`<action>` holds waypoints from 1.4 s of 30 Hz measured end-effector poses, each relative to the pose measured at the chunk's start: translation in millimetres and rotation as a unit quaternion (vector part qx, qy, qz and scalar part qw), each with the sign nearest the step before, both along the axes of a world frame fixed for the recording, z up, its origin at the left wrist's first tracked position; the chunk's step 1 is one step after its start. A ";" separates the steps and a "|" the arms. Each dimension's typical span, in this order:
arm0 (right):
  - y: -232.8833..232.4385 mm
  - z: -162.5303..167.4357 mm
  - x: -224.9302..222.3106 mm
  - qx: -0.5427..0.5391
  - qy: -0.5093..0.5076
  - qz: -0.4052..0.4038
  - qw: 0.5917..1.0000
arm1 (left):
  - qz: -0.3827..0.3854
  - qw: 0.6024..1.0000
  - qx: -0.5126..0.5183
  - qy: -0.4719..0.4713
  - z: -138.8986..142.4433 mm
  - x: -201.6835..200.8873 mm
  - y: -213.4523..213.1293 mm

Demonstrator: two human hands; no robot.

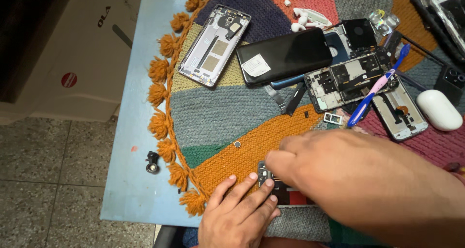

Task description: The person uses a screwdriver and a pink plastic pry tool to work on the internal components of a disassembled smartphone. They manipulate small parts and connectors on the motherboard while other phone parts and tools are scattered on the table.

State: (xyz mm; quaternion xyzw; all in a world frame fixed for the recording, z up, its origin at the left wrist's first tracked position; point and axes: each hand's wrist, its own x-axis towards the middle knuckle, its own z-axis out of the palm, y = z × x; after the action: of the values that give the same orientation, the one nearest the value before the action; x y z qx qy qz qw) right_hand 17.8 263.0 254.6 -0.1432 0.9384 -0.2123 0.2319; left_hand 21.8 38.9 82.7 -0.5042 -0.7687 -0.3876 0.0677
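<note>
Both hands press one opened phone point(286, 192) on the knitted mat point(218, 117): left hand point(240, 211) fingers flat on it, right hand point(339, 170) covering it, grip hidden. Beyond lie three phone frames, one black phone point(286, 54), one toothbrush point(378, 86) and one white case point(439, 110).

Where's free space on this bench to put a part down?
Free: the bare blue table strip left of the rug's tassels, apart from a small black part; also the grey and orange rug bands between the silver back cover and the left hand. Crowded: top right, around the toothbrush.
</note>
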 end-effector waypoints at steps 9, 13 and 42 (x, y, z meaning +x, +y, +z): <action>-7.3 5.6 -1.6 0.187 -0.202 -0.047 0.960 | -0.001 1.000 -0.004 -0.009 2.6 -1.1 -0.7; -2.3 4.0 0.8 0.098 -0.075 0.012 0.992 | 0.005 1.000 -0.013 -0.004 4.0 0.0 -0.5; -1.0 6.9 -5.4 0.047 -0.058 0.042 0.996 | -0.005 1.000 -0.006 -0.012 5.7 -0.5 -1.8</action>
State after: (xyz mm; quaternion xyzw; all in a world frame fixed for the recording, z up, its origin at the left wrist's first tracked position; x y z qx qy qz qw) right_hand 12.4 262.0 261.6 -0.1590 0.9254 -0.1664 0.3010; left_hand 21.2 37.1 88.4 -0.5037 -0.7694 -0.3891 0.0533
